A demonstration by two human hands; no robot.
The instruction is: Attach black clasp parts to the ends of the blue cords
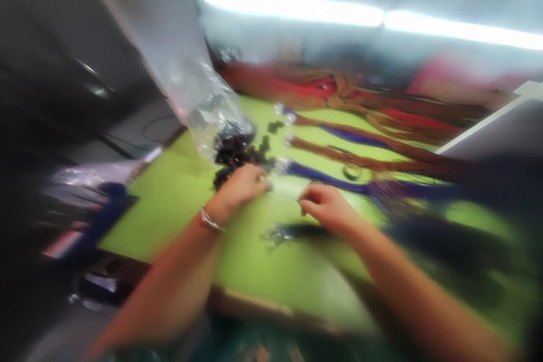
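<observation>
My left hand, with a bracelet at its wrist, is at the near edge of a pile of small black plastic parts. Its fingers are curled together, and blur hides what they hold, if anything. To the right, my right hand hovers over the green tabletop with its fingers curled into a pinch. What is between those fingertips is too small to make out. A bundle of dark wires with shiny clear ends lies just below the right hand. Beyond it lies a blue wire bundle with a whitish end.
Brown wire bundles and red wires stretch across the back of the green table. A roll of tape sits among the wires. Clear plastic bag material stands behind the black parts. A pale panel is at right.
</observation>
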